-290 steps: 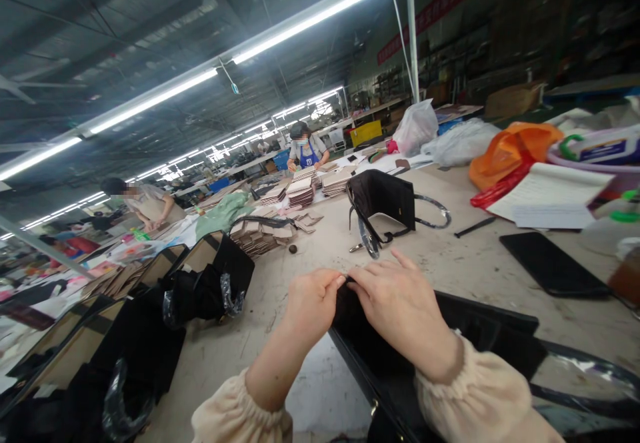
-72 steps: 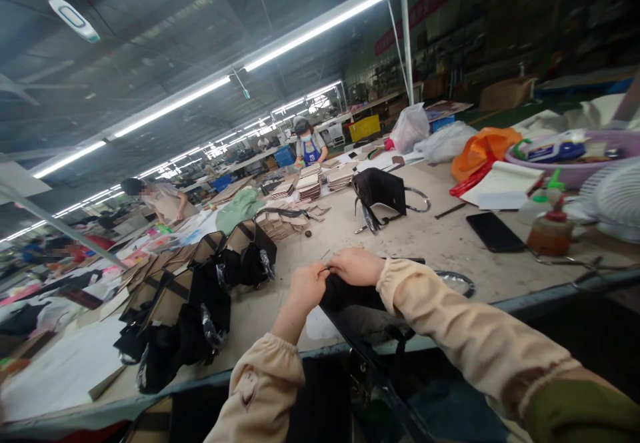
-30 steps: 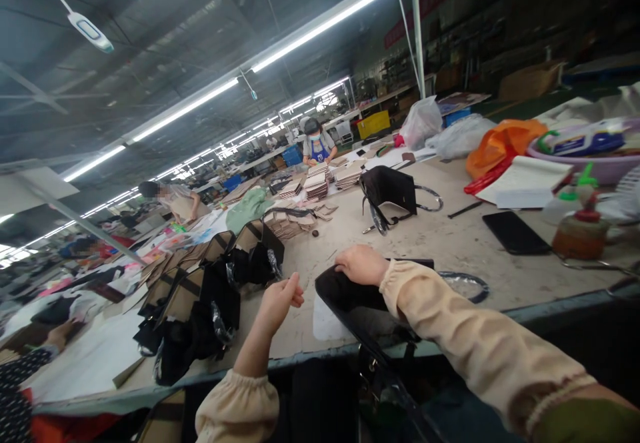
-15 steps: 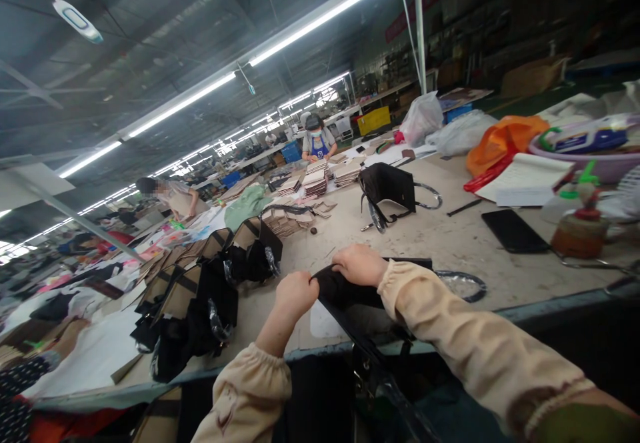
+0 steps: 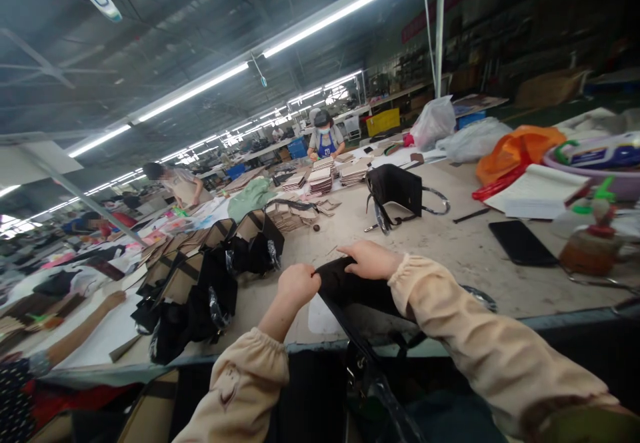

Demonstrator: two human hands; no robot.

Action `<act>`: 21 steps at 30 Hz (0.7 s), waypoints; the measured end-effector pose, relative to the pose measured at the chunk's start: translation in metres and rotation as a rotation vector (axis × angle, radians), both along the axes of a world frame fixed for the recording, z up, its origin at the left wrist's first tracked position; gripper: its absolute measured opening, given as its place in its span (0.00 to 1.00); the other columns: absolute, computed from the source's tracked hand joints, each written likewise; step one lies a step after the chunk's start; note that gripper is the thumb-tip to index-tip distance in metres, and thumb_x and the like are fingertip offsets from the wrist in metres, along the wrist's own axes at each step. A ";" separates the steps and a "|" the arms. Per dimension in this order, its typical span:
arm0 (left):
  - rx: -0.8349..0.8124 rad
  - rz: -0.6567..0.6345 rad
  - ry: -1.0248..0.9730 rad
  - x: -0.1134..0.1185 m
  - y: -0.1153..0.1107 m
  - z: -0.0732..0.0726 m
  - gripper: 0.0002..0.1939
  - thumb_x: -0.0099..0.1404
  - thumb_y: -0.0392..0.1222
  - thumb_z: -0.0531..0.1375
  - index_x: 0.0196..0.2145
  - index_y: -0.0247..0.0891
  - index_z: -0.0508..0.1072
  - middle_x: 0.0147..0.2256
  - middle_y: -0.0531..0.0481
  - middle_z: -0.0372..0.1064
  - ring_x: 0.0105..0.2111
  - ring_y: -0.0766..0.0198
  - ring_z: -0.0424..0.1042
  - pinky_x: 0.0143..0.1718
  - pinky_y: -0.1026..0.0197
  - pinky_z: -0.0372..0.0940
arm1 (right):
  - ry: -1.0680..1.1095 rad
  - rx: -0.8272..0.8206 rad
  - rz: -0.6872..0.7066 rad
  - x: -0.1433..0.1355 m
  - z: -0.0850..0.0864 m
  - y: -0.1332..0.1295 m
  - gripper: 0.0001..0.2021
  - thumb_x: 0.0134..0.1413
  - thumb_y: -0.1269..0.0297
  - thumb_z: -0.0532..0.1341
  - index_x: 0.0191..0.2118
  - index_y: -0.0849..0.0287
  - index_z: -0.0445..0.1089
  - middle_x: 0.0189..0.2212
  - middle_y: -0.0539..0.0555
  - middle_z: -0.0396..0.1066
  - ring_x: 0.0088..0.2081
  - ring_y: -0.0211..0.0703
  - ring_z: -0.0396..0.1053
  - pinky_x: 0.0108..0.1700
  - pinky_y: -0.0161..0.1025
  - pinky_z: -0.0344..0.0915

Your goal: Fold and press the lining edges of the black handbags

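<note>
A black handbag (image 5: pixel 367 296) with its mouth facing up leans at the table's front edge, its strap and metal buckle hanging below. My left hand (image 5: pixel 299 286) is closed on the left corner of the bag's rim. Over the far rim lies my right hand (image 5: pixel 373 259), its index finger stretched out to the left and apart from the thumb, which is at the bag's inner side. The right hand's other fingers are mostly hidden. Part of a plastic-wrapped handle (image 5: pixel 480 297) shows past the right sleeve.
Another black handbag (image 5: pixel 397 193) stands farther back. Several black bags with tan panels (image 5: pixel 200 289) crowd the left. A phone (image 5: pixel 523 243), a bottle of brown liquid (image 5: pixel 590 249) and a notebook (image 5: pixel 537 193) lie right. A co-worker's arm (image 5: pixel 83 329) reaches in at far left.
My right index finger has lifted off the rim and straightened. The left hand keeps its grip. A co-worker's arm has stretched farther over the table at left. The view has shifted slightly.
</note>
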State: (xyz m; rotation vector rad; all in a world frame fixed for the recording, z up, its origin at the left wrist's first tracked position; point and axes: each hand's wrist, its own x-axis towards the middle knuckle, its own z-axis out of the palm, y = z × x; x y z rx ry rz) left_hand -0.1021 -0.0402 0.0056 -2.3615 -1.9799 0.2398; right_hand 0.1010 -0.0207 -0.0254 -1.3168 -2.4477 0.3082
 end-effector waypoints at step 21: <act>0.015 0.012 -0.099 -0.001 -0.001 -0.006 0.18 0.62 0.43 0.49 0.35 0.38 0.78 0.38 0.41 0.75 0.40 0.55 0.73 0.39 0.60 0.65 | -0.176 0.142 -0.038 -0.023 0.004 -0.005 0.19 0.64 0.56 0.46 0.37 0.58 0.73 0.38 0.58 0.74 0.40 0.45 0.71 0.41 0.37 0.60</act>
